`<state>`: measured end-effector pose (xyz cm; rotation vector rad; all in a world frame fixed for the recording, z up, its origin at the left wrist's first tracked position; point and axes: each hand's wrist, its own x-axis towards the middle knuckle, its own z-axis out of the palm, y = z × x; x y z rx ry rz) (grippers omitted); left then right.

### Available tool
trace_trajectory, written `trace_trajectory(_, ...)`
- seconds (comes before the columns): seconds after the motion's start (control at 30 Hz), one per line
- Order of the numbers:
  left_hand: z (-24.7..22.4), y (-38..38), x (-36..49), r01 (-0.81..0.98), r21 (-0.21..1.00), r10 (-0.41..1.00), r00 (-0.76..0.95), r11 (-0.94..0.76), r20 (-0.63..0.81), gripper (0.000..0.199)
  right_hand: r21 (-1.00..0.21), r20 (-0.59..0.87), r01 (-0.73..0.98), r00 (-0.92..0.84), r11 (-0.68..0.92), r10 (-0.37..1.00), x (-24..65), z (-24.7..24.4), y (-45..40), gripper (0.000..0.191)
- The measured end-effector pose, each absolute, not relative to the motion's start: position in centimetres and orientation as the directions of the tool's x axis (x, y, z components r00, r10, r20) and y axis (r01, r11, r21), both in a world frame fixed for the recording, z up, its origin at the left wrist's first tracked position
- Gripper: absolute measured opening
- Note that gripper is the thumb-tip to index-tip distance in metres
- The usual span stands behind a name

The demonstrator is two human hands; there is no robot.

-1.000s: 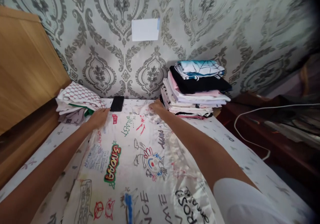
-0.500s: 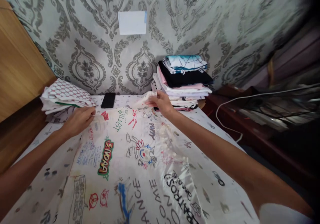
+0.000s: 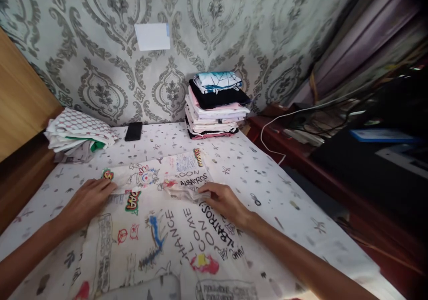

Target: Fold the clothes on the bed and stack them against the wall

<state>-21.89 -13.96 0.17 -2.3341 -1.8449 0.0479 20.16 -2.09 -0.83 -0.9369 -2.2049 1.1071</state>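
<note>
A white garment covered in coloured drawings and handwriting lies spread on the bed; whether it is a shirt I cannot tell. Its far part is folded over toward me, so lettering shows on both layers. At the fold's left side, my left hand is closed on the edge of the cloth, with the fingertips partly hidden. My right hand pinches the folded layer on the right, where the fabric bunches up beside the fingers.
A stack of folded clothes stands by the wall, with a looser pile at the left. A black phone lies between them on the patterned sheet. Right of the bed, a white cable hangs across a dark red ledge.
Both hands have come toward me, bringing the garment's far edge over onto its nearer part. The view has shifted right, showing more of the dark area beside the bed.
</note>
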Motion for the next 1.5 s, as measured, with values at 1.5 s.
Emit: trace_trajectory(1.5,0.2,-5.6,-12.1,0.933,0.326,0.977,0.089,-0.15,0.194,0.047,-0.662,0.184,0.532,-0.568,0.528,0.802,12.3,1.4,3.3,0.035)
